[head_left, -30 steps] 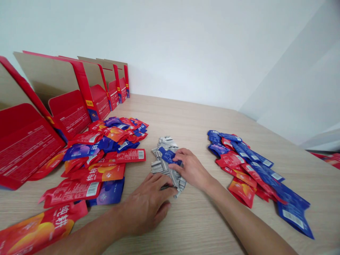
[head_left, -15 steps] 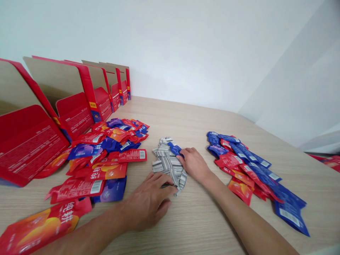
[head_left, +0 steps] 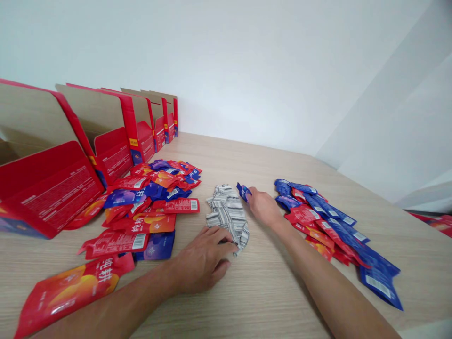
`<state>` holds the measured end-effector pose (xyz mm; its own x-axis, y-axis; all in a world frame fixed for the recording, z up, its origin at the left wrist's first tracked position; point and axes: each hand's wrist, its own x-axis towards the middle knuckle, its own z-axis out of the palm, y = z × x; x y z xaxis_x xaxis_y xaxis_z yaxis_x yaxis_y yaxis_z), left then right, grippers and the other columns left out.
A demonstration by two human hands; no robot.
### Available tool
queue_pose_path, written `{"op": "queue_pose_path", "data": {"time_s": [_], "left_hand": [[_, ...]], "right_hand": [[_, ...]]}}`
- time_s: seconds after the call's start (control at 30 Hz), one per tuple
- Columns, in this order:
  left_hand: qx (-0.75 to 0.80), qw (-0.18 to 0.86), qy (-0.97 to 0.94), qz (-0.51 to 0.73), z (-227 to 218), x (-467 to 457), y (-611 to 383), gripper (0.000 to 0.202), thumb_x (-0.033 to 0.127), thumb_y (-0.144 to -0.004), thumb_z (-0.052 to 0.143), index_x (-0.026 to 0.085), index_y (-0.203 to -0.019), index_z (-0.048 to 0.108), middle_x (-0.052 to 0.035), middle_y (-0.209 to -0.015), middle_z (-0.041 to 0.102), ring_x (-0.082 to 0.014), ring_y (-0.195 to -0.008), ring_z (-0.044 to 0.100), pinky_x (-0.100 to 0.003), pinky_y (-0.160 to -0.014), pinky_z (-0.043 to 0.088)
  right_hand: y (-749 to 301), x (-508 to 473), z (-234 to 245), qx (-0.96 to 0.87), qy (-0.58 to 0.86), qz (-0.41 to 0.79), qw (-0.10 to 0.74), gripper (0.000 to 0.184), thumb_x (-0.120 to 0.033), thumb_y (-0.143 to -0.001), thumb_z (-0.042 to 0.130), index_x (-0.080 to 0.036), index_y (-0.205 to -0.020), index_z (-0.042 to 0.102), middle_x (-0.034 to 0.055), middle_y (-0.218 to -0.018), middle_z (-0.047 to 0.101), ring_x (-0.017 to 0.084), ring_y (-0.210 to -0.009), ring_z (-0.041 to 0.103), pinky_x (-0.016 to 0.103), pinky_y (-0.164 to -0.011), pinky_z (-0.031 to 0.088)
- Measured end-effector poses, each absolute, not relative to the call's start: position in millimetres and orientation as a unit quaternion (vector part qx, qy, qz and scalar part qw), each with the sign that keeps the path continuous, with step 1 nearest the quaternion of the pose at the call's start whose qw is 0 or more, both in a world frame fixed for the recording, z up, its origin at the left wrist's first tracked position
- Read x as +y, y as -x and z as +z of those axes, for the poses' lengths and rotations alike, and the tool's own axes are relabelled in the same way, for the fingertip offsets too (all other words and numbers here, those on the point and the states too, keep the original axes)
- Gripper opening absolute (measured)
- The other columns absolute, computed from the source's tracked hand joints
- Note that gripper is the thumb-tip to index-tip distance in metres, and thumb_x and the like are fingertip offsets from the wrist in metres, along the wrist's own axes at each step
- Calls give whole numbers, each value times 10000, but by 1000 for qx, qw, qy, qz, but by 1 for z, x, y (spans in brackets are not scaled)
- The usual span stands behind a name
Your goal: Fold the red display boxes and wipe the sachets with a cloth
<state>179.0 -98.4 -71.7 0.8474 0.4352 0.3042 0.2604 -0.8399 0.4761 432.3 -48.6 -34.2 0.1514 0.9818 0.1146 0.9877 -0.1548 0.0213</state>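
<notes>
Right fingers (head_left: 253, 194) part-hiding blue packet (head_left: 243, 191), left fingers (head_left: 219, 234) overlapping striped pile (head_left: 231, 209)

Passable: tabletop (head_left: 226, 153) along back wall (head_left: 247, 80) | left blocked: boxes (head_left: 113, 155), pouch heap (head_left: 151, 225) | middle: striped pile (head_left: 229, 209) | right: pouch row (head_left: 305, 215)

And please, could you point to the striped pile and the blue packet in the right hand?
Striped pile (head_left: 229, 209), head view: middle of its upper surface.
Blue packet (head_left: 243, 192), head view: end outside the right hand (head_left: 263, 207).
</notes>
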Motion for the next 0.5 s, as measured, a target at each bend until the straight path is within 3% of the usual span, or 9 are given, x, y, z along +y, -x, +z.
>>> {"op": "queue_pose_path", "data": {"time_s": [0.13,0.27,0.5], "left_hand": [[183,204,-941,200,-70,-99,-180,332,135,-908,618,227,-1225,654,-80,-1281,639,-264,-1207,585,-471,-1095,437],[195,191,-942,195,-69,-100,-181,340,148,-889,637,220,-1219,669,-86,-1271,650,-279,-1204,596,-485,-1104,453],[223,206,-938,168,-80,-102,-179,290,226,-959,568,176,-1224,676,-142,-1286,725,-326,-1220,675,-498,-1064,536]], "right_hand": [[-424,-47,-26,-670,726,-39,153,312,-245,-1077,400,-173,-1225,665,132,-995,800,257,-887,756,298,-740,469],[-377,-52,-17,-751,578,77,311,227,-223,-1025,507,-217,-1090,724,27,-986,799,197,-885,731,276,-814,493],[-259,-48,-9,-825,420,215,311,171,-208,-1029,598,-183,-1145,721,41,-1082,788,182,-985,720,278,-885,493]]}}
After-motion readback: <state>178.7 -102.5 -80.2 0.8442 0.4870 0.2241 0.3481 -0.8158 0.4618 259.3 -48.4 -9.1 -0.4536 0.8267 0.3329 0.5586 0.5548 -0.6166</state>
